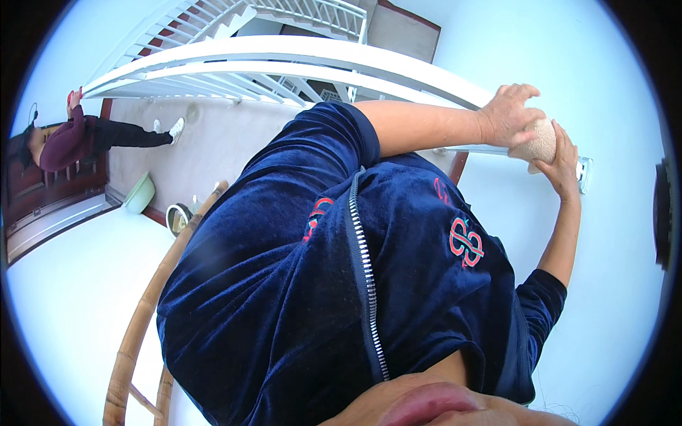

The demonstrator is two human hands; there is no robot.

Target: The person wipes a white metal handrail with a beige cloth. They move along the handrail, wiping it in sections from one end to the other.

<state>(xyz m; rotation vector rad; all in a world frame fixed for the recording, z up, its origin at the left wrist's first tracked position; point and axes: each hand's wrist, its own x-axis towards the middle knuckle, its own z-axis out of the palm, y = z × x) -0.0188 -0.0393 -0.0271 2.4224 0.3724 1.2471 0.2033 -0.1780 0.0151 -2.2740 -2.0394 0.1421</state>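
A beige, nubby-textured cloth (pixel 543 140) is bunched up at the right end of a white handrail (pixel 298 48), close to the pale wall. My left hand (pixel 508 117) reaches across from the left with bent fingers, gripping the cloth's left side. From the other side my right hand (pixel 563 165) curls round the cloth, its fingers pressed along the edge. The part of the rail beneath the hands and cloth is hidden. Just beyond my right hand a small white fitting (pixel 585 175) sits on the wall.
A bamboo ladder (pixel 145 305) stands close on my left. Far left, a person in a purple top (pixel 64 145) holds something red at the rail. A green basin (pixel 140 193) and a bucket (pixel 177 217) are on the floor. Stairs with white railings (pixel 312 14) lie beyond.
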